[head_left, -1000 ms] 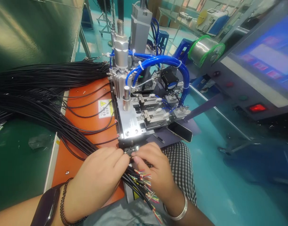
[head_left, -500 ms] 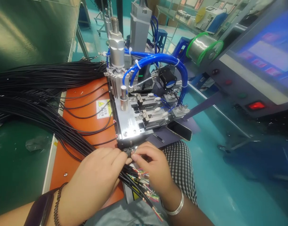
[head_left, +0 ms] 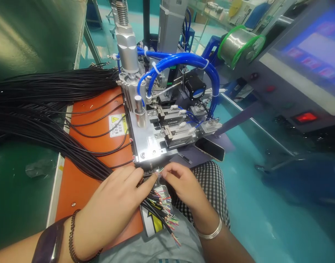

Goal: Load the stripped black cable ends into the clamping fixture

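My left hand (head_left: 118,190) lies over the black cables (head_left: 94,166), its fingers curled round cable at the machine's front edge. One digit stretches right and presses by the thin wires (head_left: 160,170). The cable part under the palm is hidden. My right hand (head_left: 184,184) pinches these fine wire ends between thumb and forefinger, at a small dark fixture (head_left: 148,171). Below the left hand, several stripped cable ends (head_left: 167,215) fan out with coloured wires and bare copper tips.
An orange machine top (head_left: 93,146) carries single cables leading to the metal clamping machine (head_left: 148,138) with blue air hoses (head_left: 184,58). A phone (head_left: 210,149) lies at right, near a small cutter (head_left: 184,157). A solder wire spool (head_left: 240,45) and control panel (head_left: 304,73) stand beyond.
My left hand has shifted so one digit now reaches out to the wires. The right hand has moved slightly up and right, still pinching. The camera view has shifted slightly.
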